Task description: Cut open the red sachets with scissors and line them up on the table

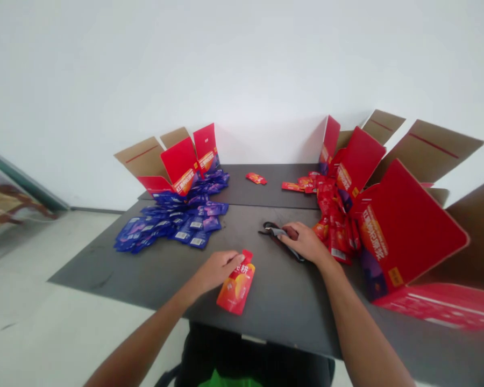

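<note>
Our lap: dark clothing [242, 363] with a patch of green shows just below the table's near edge, and our bare forearms reach forward over it.

Left hand: our left hand [215, 271] is curled, palm down, with its fingertips on the upper end of a red-and-orange pouch [236, 283]; we cannot tell whether it is pinching the pouch or only touching it.

The pouch: it lies flat on the dark grey table [274, 306], just beside our left hand and tilted, with its top end pointing away from us and slightly right.

Right hand: our right hand [304, 243] lies palm down with its fingers extended over what look like black-handled scissors [271, 228]. We cannot tell whether it grips them.

Right pile: a heap of red pouches [333, 231] lies just beyond our right hand, against the red cartons.

Left pile: a spread of blue pouches [169, 226] lies well to the left of our hands, partly in front of a carton.

Far table: a single red pouch [256, 178] lies alone between the piles, and a few more [294, 186] lie near the right heap.

Cartons: opened red cartons with tan cardboard flaps stand at the left [173, 161] and right [403, 226] of the table.

Beyond: a white wall [145, 80] rises behind the table, and a pale floor [44, 322] spreads to its left.
</note>
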`<action>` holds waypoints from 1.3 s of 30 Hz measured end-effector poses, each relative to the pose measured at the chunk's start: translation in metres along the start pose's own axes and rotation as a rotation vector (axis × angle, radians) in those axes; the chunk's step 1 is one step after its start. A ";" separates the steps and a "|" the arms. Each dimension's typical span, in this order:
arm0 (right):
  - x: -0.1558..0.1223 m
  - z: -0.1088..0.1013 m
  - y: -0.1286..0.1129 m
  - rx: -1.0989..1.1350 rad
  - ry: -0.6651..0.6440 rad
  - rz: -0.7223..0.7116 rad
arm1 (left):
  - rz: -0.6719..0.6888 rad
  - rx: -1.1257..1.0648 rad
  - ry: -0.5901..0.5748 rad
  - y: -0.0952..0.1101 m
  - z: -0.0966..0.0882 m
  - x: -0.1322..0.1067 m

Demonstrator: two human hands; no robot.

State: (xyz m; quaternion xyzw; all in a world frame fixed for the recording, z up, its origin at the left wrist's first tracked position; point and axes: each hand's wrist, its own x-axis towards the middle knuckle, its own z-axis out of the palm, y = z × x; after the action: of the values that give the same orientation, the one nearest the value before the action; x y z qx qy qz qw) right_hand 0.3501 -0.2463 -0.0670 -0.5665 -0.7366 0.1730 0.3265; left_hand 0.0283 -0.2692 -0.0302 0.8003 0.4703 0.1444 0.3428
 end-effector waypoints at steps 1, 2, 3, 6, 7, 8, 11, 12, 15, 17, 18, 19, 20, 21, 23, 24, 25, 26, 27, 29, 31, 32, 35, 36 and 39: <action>0.000 0.001 0.001 -0.013 0.005 -0.008 | -0.012 0.022 0.038 -0.006 0.007 -0.006; 0.001 0.002 0.001 -0.027 0.011 -0.016 | -0.023 0.033 0.067 -0.010 0.013 -0.010; 0.001 0.003 0.001 -0.040 0.015 -0.025 | -0.032 0.034 0.089 -0.014 0.019 -0.012; 0.002 0.005 0.001 -0.071 0.030 -0.039 | -0.057 0.024 0.159 -0.020 0.030 -0.017; 0.002 0.006 0.001 -0.078 0.037 -0.040 | -0.060 0.020 0.184 -0.020 0.032 -0.019; 0.002 0.007 0.001 -0.083 0.045 -0.042 | -0.049 0.026 0.210 -0.020 0.034 -0.022; 0.001 0.008 0.002 -0.098 0.055 -0.054 | 0.088 0.132 0.300 -0.020 0.040 -0.040; 0.001 0.008 0.002 -0.104 0.053 -0.056 | 0.161 0.188 0.323 -0.020 0.042 -0.049; 0.000 0.008 0.001 -0.130 0.054 -0.055 | 0.351 0.309 0.331 -0.023 0.049 -0.084; 0.000 0.007 -0.004 -0.146 0.073 -0.050 | 0.444 0.343 0.306 -0.028 0.054 -0.106; 0.000 0.007 -0.009 -0.152 0.092 -0.043 | 0.486 0.358 0.302 -0.031 0.056 -0.115; 0.000 0.006 -0.016 -0.156 0.117 -0.036 | 0.521 0.372 0.307 -0.034 0.059 -0.123; 0.000 0.005 -0.026 -0.157 0.144 -0.033 | 0.548 0.387 0.318 -0.038 0.061 -0.128; -0.001 0.005 -0.038 -0.154 0.170 -0.039 | 0.568 0.397 0.335 -0.041 0.063 -0.131; -0.006 0.007 -0.070 -0.132 0.197 -0.090 | 0.591 0.401 0.366 -0.045 0.066 -0.134; -0.011 0.010 -0.088 -0.109 0.188 -0.136 | 0.599 0.394 0.373 -0.046 0.068 -0.133; -0.017 0.015 -0.106 -0.080 0.160 -0.180 | 0.605 0.384 0.377 -0.047 0.069 -0.133; -0.024 0.022 -0.123 -0.053 0.099 -0.231 | 0.607 0.376 0.378 -0.048 0.071 -0.132; -0.033 0.030 -0.138 -0.035 0.020 -0.286 | 0.605 0.375 0.373 -0.049 0.073 -0.131; -0.050 0.048 -0.157 -0.048 -0.187 -0.384 | 0.593 0.393 0.378 -0.051 0.077 -0.130; -0.062 0.064 -0.160 -0.080 -0.320 -0.425 | 0.580 0.420 0.387 -0.053 0.080 -0.130; -0.064 0.071 -0.157 -0.092 -0.343 -0.423 | 0.581 0.426 0.387 -0.054 0.081 -0.130; -0.052 0.080 -0.135 -0.108 -0.311 -0.362 | 0.592 0.403 0.366 -0.054 0.081 -0.131; -0.042 0.080 -0.126 -0.116 -0.301 -0.342 | 0.597 0.391 0.361 -0.054 0.080 -0.131; -0.011 0.073 -0.106 -0.180 -0.280 -0.300 | 0.589 0.371 0.356 -0.054 0.080 -0.132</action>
State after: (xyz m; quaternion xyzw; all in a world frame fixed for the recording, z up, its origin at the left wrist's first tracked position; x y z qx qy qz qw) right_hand 0.2256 -0.2800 -0.0573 -0.4479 -0.8631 0.1332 0.1913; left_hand -0.0307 -0.3969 -0.1132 0.9119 0.2905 0.2858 0.0491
